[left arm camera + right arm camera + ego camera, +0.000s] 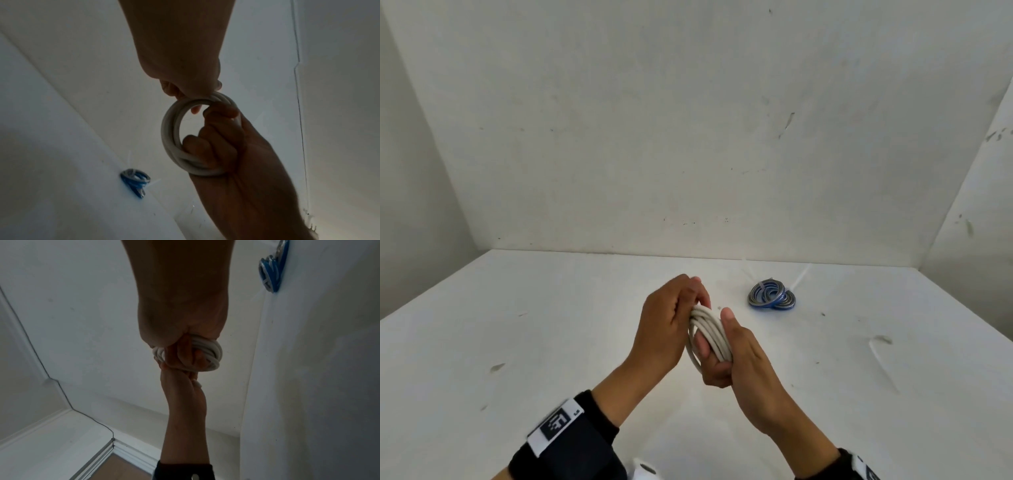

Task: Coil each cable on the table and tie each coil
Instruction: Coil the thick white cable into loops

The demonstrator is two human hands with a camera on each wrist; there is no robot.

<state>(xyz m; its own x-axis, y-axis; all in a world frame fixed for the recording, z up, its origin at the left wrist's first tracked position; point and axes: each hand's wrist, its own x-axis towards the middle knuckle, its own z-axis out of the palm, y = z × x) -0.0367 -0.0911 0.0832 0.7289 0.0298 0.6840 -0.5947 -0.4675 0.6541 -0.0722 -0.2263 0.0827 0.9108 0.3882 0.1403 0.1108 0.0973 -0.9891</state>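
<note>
both hands [667, 318] [748, 363] grip the coiled white round cable [709, 334] above the white worktop [517, 342], fingers curled round it. risk: loosening either grip lets the untied loops spring apart.

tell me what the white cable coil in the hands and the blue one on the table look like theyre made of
White round-section cable coil: looks like smooth matte plastic or rubber jacket, since it bends in even loops without kinks. Blue and grey flat-looking cable coil: glossier, probably plastic-sheathed; it shows bright highlights.
</note>
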